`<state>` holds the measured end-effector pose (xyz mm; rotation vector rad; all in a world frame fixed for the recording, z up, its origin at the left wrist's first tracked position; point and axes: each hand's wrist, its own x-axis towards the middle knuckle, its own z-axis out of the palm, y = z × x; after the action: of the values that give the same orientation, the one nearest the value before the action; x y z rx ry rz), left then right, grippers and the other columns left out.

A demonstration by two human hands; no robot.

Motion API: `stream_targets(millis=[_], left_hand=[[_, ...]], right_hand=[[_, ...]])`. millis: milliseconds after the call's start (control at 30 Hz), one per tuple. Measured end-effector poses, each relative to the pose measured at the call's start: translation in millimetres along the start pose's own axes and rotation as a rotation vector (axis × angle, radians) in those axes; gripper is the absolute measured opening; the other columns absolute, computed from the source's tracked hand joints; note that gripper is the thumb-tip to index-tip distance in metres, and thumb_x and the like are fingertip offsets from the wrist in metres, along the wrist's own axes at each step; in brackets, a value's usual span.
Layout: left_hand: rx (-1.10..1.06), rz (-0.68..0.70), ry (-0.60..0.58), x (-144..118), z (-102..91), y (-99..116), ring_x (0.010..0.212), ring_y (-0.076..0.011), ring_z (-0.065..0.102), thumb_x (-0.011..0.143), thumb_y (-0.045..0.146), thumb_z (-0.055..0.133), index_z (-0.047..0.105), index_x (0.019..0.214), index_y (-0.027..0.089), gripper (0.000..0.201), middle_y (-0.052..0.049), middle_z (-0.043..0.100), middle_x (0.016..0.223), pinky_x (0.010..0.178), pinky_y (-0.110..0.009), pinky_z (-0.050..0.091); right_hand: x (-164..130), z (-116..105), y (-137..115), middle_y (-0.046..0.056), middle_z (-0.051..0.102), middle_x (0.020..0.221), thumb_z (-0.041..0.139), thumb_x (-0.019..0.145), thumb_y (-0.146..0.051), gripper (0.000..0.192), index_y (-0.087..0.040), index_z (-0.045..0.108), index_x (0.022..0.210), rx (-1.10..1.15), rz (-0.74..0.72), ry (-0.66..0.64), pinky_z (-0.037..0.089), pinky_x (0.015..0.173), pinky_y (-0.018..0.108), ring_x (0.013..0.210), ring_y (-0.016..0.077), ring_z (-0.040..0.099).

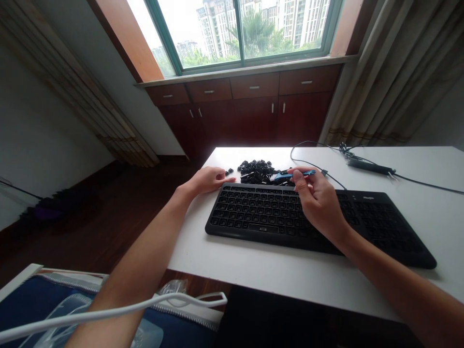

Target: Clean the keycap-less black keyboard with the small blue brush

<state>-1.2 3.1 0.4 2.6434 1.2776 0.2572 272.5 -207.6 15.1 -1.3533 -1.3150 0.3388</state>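
The right hand [319, 200] pinches a blue tool [293, 175], its long axis from 9 to 3 o'clock, above the keyboard [275, 220], beside the keycap pile [256, 171] at its 9 o'clock, while the left hand [208, 180] rests flat, holding nothing, further at 9 o'clock.

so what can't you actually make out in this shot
Head view, the only one:
- Blue tool: its working tip is hidden by the right hand holding it.
- Keyboard: key legends too small; the right hand and forearm cover the middle.
- Pile of keycaps: count and markings too small.
- Left hand: fingertips at the keyboard's corner; what lies under them is hidden.
- Cable: cut off by the right edge.
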Motion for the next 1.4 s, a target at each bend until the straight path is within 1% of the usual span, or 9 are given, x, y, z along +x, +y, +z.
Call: stream_targets(millis=[100, 300, 500, 600, 767, 933, 1167, 1267, 1400], left_hand=[[0.003, 0.001, -0.004, -0.2, -0.8, 0.8, 0.056, -0.012, 0.041, 0.081, 0.079, 0.053, 0.049, 0.062, 0.018, 0.064, 0.0, 0.052, 0.06, 0.056, -0.027, 0.024], [0.003, 0.011, -0.007, -0.7, -1.0, 1.1, 0.056, -0.012, 0.042, 0.082, 0.078, 0.054, 0.05, 0.062, 0.018, 0.063, 0.0, 0.053, 0.061, 0.056, -0.027, 0.023], [0.009, 0.02, -0.006, 0.7, 1.0, -2.1, 0.056, -0.012, 0.041, 0.082, 0.078, 0.053, 0.049, 0.062, 0.018, 0.064, 0.0, 0.052, 0.06, 0.057, -0.027, 0.023], [0.007, 0.024, -0.005, 0.8, 0.9, -2.4, 0.056, -0.0119, 0.04, 0.082, 0.078, 0.053, 0.048, 0.062, 0.018, 0.064, 0.0, 0.052, 0.06, 0.057, -0.027, 0.023], [0.002, 0.022, -0.001, 0.1, 0.1, -0.9, 0.056, -0.0119, 0.04, 0.083, 0.076, 0.054, 0.049, 0.062, 0.018, 0.062, 0.0, 0.052, 0.06, 0.057, -0.028, 0.023], [-0.005, 0.02, 0.004, -0.6, 0.1, 0.6, 0.056, -0.0121, 0.04, 0.082, 0.076, 0.055, 0.049, 0.061, 0.018, 0.062, -0.001, 0.051, 0.059, 0.057, -0.028, 0.022], [-0.004, 0.011, -0.007, -0.9, -1.7, 2.5, 0.056, -0.012, 0.04, 0.082, 0.077, 0.054, 0.049, 0.061, 0.018, 0.063, 0.0, 0.051, 0.059, 0.056, -0.027, 0.023], [-0.001, 0.008, -0.012, -0.8, -2.2, 3.0, 0.056, -0.012, 0.041, 0.082, 0.077, 0.055, 0.05, 0.061, 0.018, 0.063, 0.0, 0.052, 0.059, 0.056, -0.028, 0.024], [0.001, 0.005, -0.013, -0.5, -2.1, 2.7, 0.056, -0.0123, 0.042, 0.082, 0.077, 0.055, 0.051, 0.062, 0.018, 0.062, 0.0, 0.052, 0.06, 0.056, -0.028, 0.024]], right_hand=[[0.6, -1.5, -1.4, 0.006, 0.071, 0.096, 0.057, 0.097, -0.045, 0.03, -0.02, 0.071, 0.105, -0.012, -0.032, 0.006, 0.048, 0.064, 0.029, 0.076, 0.0143, 0.063], [1.9, -4.7, 2.2, 0.003, 0.071, 0.075, 0.058, 0.095, -0.049, 0.035, -0.021, 0.076, 0.102, -0.034, 0.046, -0.071, 0.042, 0.05, 0.028, 0.054, 0.011, 0.051], [2.1, -3.7, 4.6, 0.006, 0.072, 0.102, 0.059, 0.097, -0.04, 0.027, -0.024, 0.077, 0.108, -0.119, -0.156, -0.046, 0.049, 0.065, 0.031, 0.077, 0.0144, 0.062], [1.9, -4.2, 1.4, 0.006, 0.071, 0.105, 0.058, 0.097, -0.041, 0.028, -0.024, 0.077, 0.11, -0.074, -0.135, -0.026, 0.048, 0.064, 0.03, 0.08, 0.0147, 0.062], [3.7, -7.3, -1.1, 0.003, 0.069, 0.08, 0.058, 0.095, -0.05, 0.035, -0.021, 0.077, 0.104, 0.0, 0.032, -0.013, 0.043, 0.055, 0.029, 0.061, 0.0115, 0.054], [5.7, -8.4, 0.5, -0.001, 0.052, 0.059, 0.055, 0.095, -0.056, 0.041, -0.021, 0.076, 0.089, 0.042, 0.114, -0.04, 0.035, 0.051, 0.029, 0.056, 0.0117, 0.047], [3.1, -5.8, 0.4, 0.002, 0.06, 0.081, 0.057, 0.097, -0.044, 0.031, -0.025, 0.077, 0.111, -0.035, -0.074, -0.053, 0.038, 0.058, 0.03, 0.063, 0.0113, 0.045], [2.2, -6.0, -2.4, 0.001, 0.061, 0.082, 0.056, 0.098, -0.043, 0.031, -0.027, 0.075, 0.117, -0.033, -0.093, -0.028, 0.038, 0.058, 0.03, 0.061, 0.011, 0.042], [2.5, -5.9, -4.3, 0.001, 0.061, 0.073, 0.057, 0.097, -0.045, 0.033, -0.025, 0.076, 0.115, 0.022, -0.025, -0.017, 0.041, 0.059, 0.03, 0.063, 0.0121, 0.049]])
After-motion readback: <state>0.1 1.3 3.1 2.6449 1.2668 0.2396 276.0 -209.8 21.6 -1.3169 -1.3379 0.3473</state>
